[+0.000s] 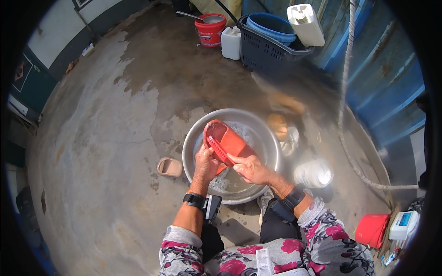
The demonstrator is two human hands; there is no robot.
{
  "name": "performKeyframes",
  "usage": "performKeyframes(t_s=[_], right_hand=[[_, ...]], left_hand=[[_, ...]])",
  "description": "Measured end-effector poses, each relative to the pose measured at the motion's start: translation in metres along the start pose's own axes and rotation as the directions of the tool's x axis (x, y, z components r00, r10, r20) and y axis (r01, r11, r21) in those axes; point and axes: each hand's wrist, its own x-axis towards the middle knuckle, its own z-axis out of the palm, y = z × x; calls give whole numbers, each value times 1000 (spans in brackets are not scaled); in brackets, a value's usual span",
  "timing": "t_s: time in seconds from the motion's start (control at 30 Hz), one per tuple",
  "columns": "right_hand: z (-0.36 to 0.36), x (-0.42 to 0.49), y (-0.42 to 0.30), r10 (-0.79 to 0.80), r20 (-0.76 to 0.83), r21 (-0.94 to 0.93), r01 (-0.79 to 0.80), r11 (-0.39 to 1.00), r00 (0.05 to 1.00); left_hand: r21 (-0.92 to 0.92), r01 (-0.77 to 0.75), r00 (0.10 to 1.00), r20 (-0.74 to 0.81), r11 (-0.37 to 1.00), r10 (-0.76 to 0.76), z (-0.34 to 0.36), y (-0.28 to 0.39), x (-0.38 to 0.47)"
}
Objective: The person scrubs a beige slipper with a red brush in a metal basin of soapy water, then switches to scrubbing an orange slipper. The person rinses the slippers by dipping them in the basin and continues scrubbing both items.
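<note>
Over a round metal basin (189, 145) of sudsy water, my left hand (206, 162) grips the near side of a red slide sandal (234, 138). My right hand (250, 169) holds the handle end of a red scrubbing brush (218, 150), which lies along the sandal's edge. Beneath my hands, part of another orange-red item (221, 169) shows in the basin. A beige slipper (170, 167) rests on the concrete left of the basin. Right of it are an orange-yellow shoe (277, 125) and a whitish shoe (290, 140), both blurred.
A white round container (313, 173) stands to the right. Farther off are a red bucket (210, 34) with a ladle, white jugs (231, 43) and a dark plastic basket (269, 51) holding a blue tub (271, 27). A pale hose or rope (342, 103) hangs at the right.
</note>
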Motion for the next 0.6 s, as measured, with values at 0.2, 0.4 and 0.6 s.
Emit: performKeyframes(t_s=[0.2, 0.4, 0.6], right_hand=[[0, 1, -6, -308, -66, -238, 285, 928, 949], [11, -10, -6, -233, -405, -191, 168, 967, 884], [26, 14, 4, -389, -311, -527, 184, 830, 867]], left_hand=[[252, -46, 976, -196, 967, 98, -10, 4, 10], [703, -78, 924, -216, 707, 316, -21, 4, 12], [810, -233, 931, 26, 538, 364, -8, -6, 9]])
